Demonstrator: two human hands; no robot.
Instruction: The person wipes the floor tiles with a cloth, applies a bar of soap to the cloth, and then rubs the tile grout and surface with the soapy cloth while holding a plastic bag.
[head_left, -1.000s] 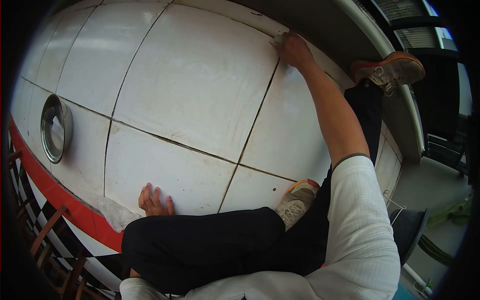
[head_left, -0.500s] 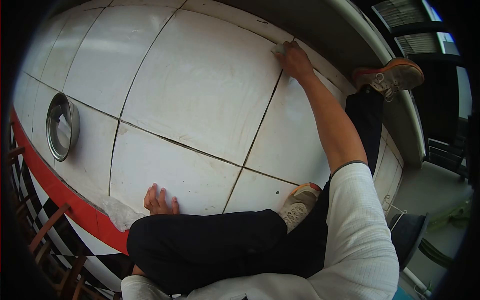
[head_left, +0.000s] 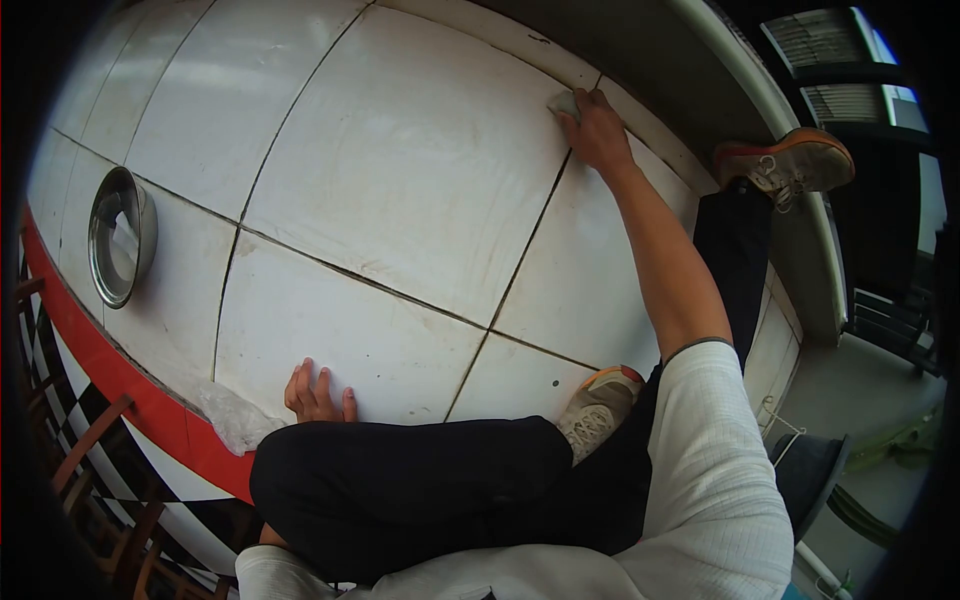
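Note:
My right hand reaches out to the far edge of the white tiled surface. Its fingers are closed round a small pale sponge, mostly covered by the hand and pressed to the tile where a dark joint meets the raised border. Close to my bent knee, my left hand rests on the tile with fingers spread and nothing in them. Part of that hand is hidden behind the knee. A crumpled clear plastic bag lies to its left, at the red edge.
A metal bowl with something whitish inside stands at the left. A red edge borders the tiles, with a checkered floor and chairs below. One shoe rests on the tiles; the other shoe is by the ledge at the right.
The view has shifted slightly. My right hand with the sponge stays at the border joint, its fingers set a little differently. My left hand stays in place.

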